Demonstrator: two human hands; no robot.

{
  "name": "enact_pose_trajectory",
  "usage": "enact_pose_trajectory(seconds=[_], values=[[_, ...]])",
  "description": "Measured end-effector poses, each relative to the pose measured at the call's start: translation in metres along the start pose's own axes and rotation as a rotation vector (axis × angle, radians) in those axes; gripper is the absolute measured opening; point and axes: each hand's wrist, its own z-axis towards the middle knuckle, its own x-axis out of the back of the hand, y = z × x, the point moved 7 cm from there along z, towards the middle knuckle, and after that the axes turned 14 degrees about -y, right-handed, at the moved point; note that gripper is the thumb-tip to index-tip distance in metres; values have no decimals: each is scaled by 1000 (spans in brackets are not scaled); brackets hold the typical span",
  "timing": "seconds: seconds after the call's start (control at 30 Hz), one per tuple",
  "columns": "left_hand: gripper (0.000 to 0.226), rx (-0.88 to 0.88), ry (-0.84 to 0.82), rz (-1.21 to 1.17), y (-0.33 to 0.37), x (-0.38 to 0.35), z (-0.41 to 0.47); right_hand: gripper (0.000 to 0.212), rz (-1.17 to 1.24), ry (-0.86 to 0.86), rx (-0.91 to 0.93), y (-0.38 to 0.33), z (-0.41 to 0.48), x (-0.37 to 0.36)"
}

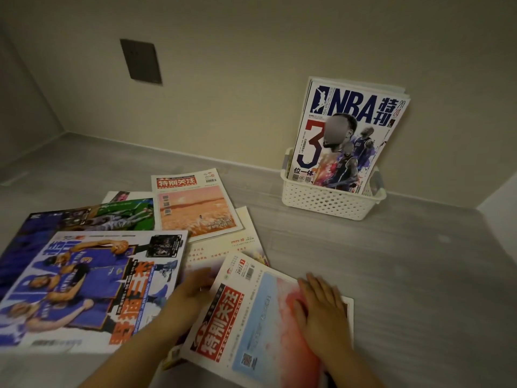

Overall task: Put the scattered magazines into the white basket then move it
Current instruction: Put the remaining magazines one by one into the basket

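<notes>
The single head view looks forward and down at a grey floor (363, 261), close above the scattered magazines, with the white basket (330, 203) farther off (against the wall, upper right).

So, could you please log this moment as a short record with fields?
basket: white perforated basket on the grey floor, against the wall
in basket: NBA magazine standing upright, others behind it
on floor: about six magazines, overlapping
left hand: left hand at the left edge of the red-and-blue Special Focus magazine
right hand: right hand flat on that magazine's cover
largest loose item: blue NBA magazine, far left
progress: collection partly done
</notes>
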Motion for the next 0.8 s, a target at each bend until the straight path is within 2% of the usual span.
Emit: enact_pose_trajectory(seconds=[0.07, 0.1, 0.23, 0.37, 0.57, 0.73, 0.8], values=[[24, 43, -17, -217, -1, 7, -3, 51, -7, -8, -10, -1, 0, 0], [23, 56, -64, -251, 0, 6, -4, 52, -5, -13, -14, -1, 0, 0], [22, 152, -251, -18, -7, 0, -10, 53, 37, -20, -24, 1, -2, 0], [28, 188, -306, 118, -9, -3, -15, 53, 106, -30, -23, 2, -3, 2], [27, -10, -112, 370, 25, 0, -13, 57, 317, -73, -94, 6, -2, 18], [18, -219, 28, 421, 64, 8, -7, 61, 734, -141, -91, 17, 2, 45], [20, -292, 48, 396, 81, 9, -6, 63, 796, -160, -64, 19, 3, 61]])
